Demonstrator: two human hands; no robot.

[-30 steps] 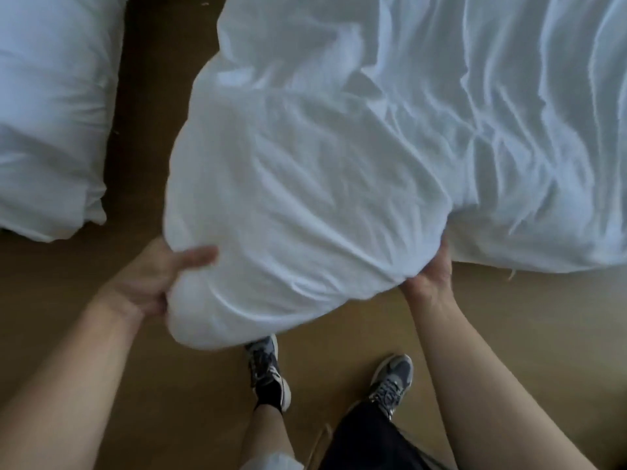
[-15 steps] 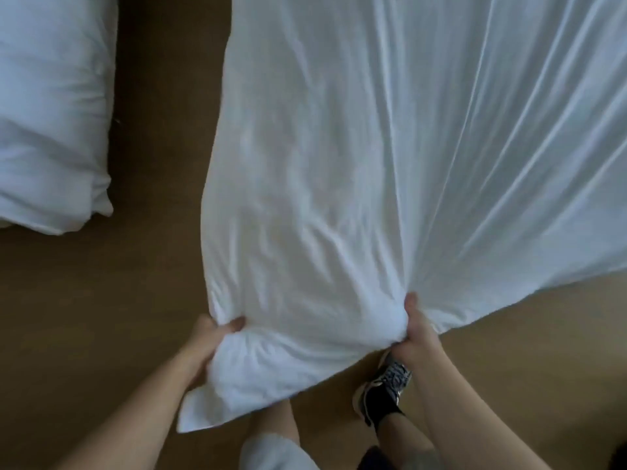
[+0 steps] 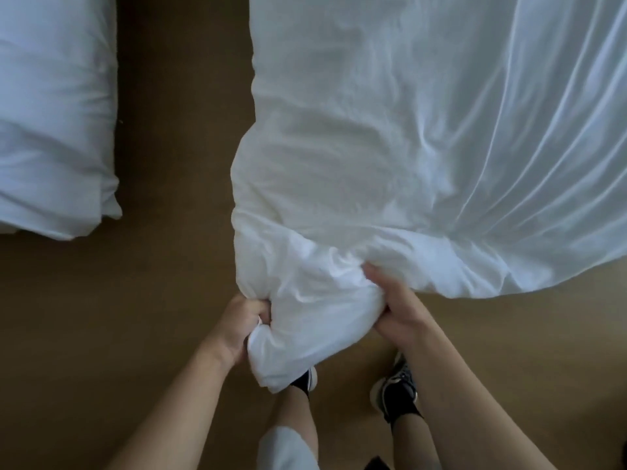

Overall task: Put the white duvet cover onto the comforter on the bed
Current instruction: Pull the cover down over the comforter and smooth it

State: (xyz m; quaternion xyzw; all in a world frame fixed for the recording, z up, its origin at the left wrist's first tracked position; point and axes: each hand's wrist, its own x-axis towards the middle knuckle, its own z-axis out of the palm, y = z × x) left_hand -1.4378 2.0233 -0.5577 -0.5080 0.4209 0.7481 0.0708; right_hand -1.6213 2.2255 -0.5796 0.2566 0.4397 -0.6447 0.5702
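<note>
Whereas your hands gripped the hem well apart a moment ago, your left hand (image 3: pixel 242 329) and right hand (image 3: pixel 393 310) now clench one bunched corner of the white duvet cover (image 3: pixel 373 147) at 6 o'clock, its cloth pulled taut toward 2 o'clock. Its bulk suggests the comforter's corner sits inside.

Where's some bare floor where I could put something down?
The brown floor strip between the separate white bedding and the duvet cover is bare. So is the floor left of the left hand and right of the right hand, below the cover's edge. It is crowded around both hands, the bunched corner and the shoes.
</note>
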